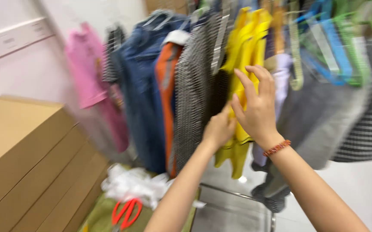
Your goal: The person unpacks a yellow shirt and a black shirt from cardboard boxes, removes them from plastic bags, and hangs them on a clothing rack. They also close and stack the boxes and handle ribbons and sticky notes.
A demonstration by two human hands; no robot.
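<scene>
The person is working through a row of clothes hanging on a rail, and the step in hand looks like parting the garments around the yellow garment (248, 47); the left hand (218, 128) is pushing in between the black-and-white checked garment (194, 86) and the yellow one, fingers curled and partly buried in the cloth, so whether it is actually pinching fabric or only pressing against it cannot be told; the right hand (256, 105) is spreading wide, fingers extended and apart, palm lying flat against the front of the yellow garment, touching it but gripping nothing; a bead bracelet (277, 147) is sitting on that wrist; the yellow garment is hanging mid-rail, between the checked piece on its left and a pale lilac piece (282, 73) on its right; judging from this, the next move is calling for a firm hold on one garment while its neighbours are being held aside; below, red-handled scissors (126, 212) are lying beside crumpled white plastic (132, 182), near flat cardboard boxes (22, 146); the view is blurring with motion
</scene>
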